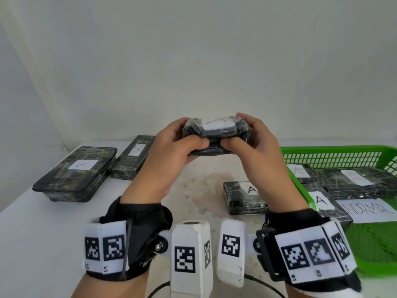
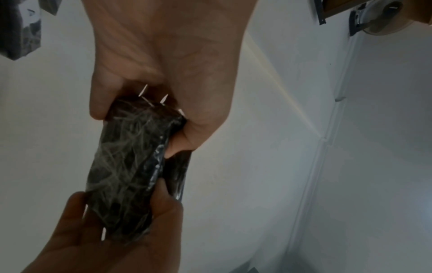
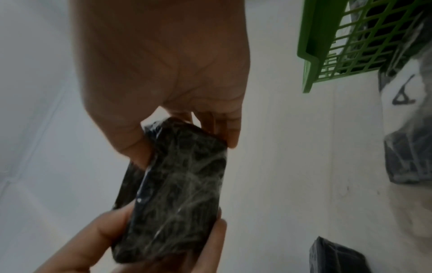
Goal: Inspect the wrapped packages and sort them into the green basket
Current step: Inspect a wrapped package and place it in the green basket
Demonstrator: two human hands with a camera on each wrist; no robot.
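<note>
Black wrapped package [image 1: 216,136] raised above table [image 1: 43,233], pinched at both ends by left hand [image 1: 171,151] and right hand [image 1: 255,147], label tilted up for inspection; green basket [image 1: 335,157] right.

a white bench [image 1: 43,244], stained at its middle, carries everything. left of the left hand [image 1: 169,155] lie a wrapped package labelled b [image 1: 75,175] and a narrower labelled package [image 1: 133,157], just beside each other. under the right hand [image 1: 255,147] lies a package labelled a [image 1: 245,197]; the green basket [image 1: 335,154] sits to its right.
</note>
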